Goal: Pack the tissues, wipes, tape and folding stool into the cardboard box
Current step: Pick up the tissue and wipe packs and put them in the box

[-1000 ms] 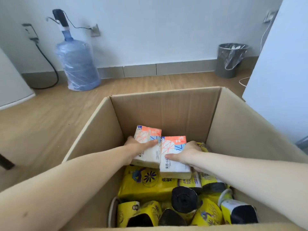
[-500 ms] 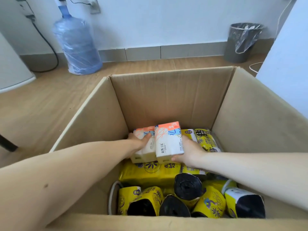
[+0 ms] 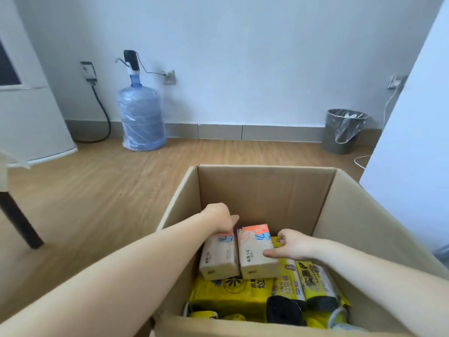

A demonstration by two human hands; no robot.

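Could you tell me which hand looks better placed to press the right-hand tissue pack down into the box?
Right. The right hand already touches the right tissue pack; the left hand is at the left tissue pack.

Both arms are bare from the bottom edge of the view up to the hands, with no cloth on them. The left forearm (image 3: 121,276) crosses over the left wall of the cardboard box (image 3: 267,190) and looks broad and long because it is close to the camera. The right forearm (image 3: 379,276) enters over the box's right wall. The left hand (image 3: 218,217) wears nothing that shows. On one finger of the right hand (image 3: 294,244), on the side toward the box's far wall, there is a small glinting speck, too small to tell whether it is a ring.
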